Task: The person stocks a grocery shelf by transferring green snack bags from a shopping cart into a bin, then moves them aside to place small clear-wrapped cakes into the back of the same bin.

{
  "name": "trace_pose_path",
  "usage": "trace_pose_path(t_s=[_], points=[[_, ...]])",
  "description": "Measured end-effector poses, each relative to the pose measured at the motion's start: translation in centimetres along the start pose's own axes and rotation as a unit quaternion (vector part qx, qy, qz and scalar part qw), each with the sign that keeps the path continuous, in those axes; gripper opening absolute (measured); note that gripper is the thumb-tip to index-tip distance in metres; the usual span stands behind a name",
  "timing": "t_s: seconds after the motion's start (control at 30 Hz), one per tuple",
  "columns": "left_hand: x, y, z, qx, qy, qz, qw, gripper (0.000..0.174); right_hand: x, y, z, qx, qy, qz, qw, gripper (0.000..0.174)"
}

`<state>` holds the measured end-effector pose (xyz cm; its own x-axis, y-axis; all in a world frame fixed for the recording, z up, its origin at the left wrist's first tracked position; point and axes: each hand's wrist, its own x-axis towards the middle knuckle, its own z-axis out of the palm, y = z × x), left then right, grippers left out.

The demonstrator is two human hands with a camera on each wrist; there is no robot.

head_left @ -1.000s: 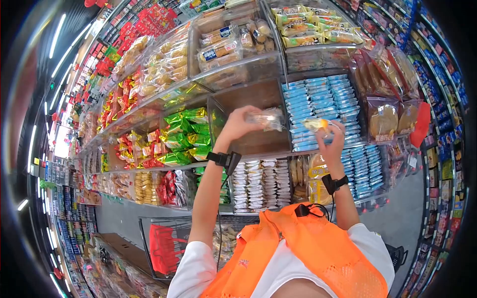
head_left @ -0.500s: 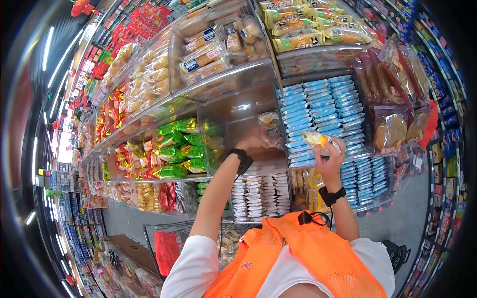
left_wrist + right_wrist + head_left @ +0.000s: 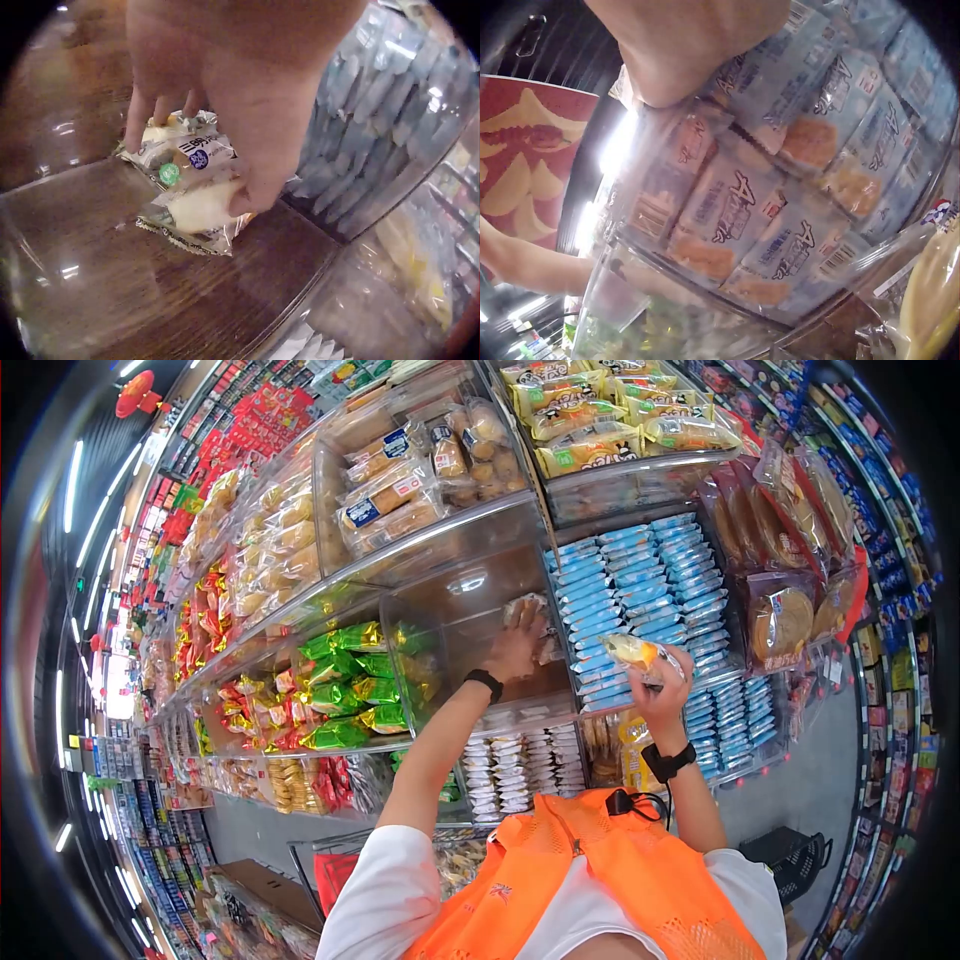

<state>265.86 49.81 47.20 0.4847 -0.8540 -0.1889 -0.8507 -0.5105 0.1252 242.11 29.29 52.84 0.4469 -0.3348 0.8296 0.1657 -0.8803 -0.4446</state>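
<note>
Inside the clear bin [image 3: 450, 610], left hand [image 3: 515, 650] grips a pack [image 3: 196, 206].
Right hand [image 3: 660, 688] clutches a yellow pack [image 3: 632, 651] nearby.

My left hand [image 3: 515, 650] is inside a shelf bin [image 3: 450, 620], gripping two wrapped sandwiches [image 3: 191, 191] that lie on the bin's floor. Just right of it, my right hand [image 3: 660, 685] holds a snack packet [image 3: 630, 650] in front of a bin of stacked wafer packets [image 3: 640, 580]. Foil sweets [image 3: 345, 680] lie left of my left hand. Rows of biscuit packs [image 3: 515, 760] sit below both hands.
</note>
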Motion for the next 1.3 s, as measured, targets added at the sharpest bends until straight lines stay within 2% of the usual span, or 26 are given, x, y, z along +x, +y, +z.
trace_pose_path(t_s=[0.03, 0.13, 0.23, 0.33, 0.43, 0.53, 0.63, 0.73, 0.83, 1.03, 1.13, 1.23, 1.3], points=[[0.1, 0.0, -0.2, -0.001, 0.008, 0.006, 1.000, 0.108, 0.0, 0.0, 0.0, -0.003, 0.000, -0.001, 1.000, 0.051], [-0.1, -0.5, -1.2, -0.053, -0.014, 0.013, 0.998, 0.108, -0.3, 0.2, 0.2, -0.010, 0.000, -0.001, 1.000, 0.051], [0.5, -2.2, -0.1, -0.177, 0.099, 0.063, 0.977, 0.093, -0.3, 0.3, 0.3, -0.024, -0.004, -0.001, 1.000, 0.051], [2.1, -3.9, 1.3, -0.268, 0.117, 0.031, 0.956, 0.068, -0.5, 0.3, 0.4, -0.036, -0.006, 0.001, 0.999, 0.050], [2.7, -4.1, 1.1, -0.307, 0.162, -0.065, 0.936, 0.045, -0.5, 0.2, 0.5, -0.038, -0.005, 0.007, 0.999, 0.050], [3.4, -3.7, 1.2, -0.306, 0.212, -0.109, 0.922, 0.034, -0.4, 0.2, 0.5, -0.040, -0.006, 0.007, 0.999, 0.050], [3.3, -4.7, 1.3, -0.445, 0.213, -0.102, 0.864, 0.027, -0.5, 0.2, 0.6, -0.042, -0.007, 0.007, 0.999, 0.049], [3.0, -5.4, 1.0, -0.412, 0.187, -0.132, 0.882, 0.025, -0.4, 0.0, 0.7, -0.049, -0.009, 0.007, 0.999, 0.050], [2.7, -4.4, 1.2, -0.317, 0.293, -0.091, 0.897, 0.018, -0.2, 0.1, 0.5, -0.052, -0.013, 0.005, 0.999, 0.049], [1.6, -3.7, 0.7, -0.268, 0.364, -0.003, 0.892, 0.014, -0.1, -0.2, 0.6, -0.061, -0.013, 0.008, 0.998, 0.050], [0.3, -2.5, -2.1, -0.175, 0.307, -0.057, 0.934, 0.011, 0.0, 0.0, 0.6, -0.046, -0.018, 0.002, 0.999, 0.050], [0.2, -1.8, -2.9, -0.282, 0.058, -0.132, 0.948, 0.023, 0.1, -0.4, 0.5, -0.040, -0.022, 0.018, 0.999, 0.050], [-1.2, -0.5, -3.6, -0.198, 0.024, -0.077, 0.977, 0.037, 0.4, -0.6, 0.5, -0.043, -0.026, 0.023, 0.998, 0.050]])
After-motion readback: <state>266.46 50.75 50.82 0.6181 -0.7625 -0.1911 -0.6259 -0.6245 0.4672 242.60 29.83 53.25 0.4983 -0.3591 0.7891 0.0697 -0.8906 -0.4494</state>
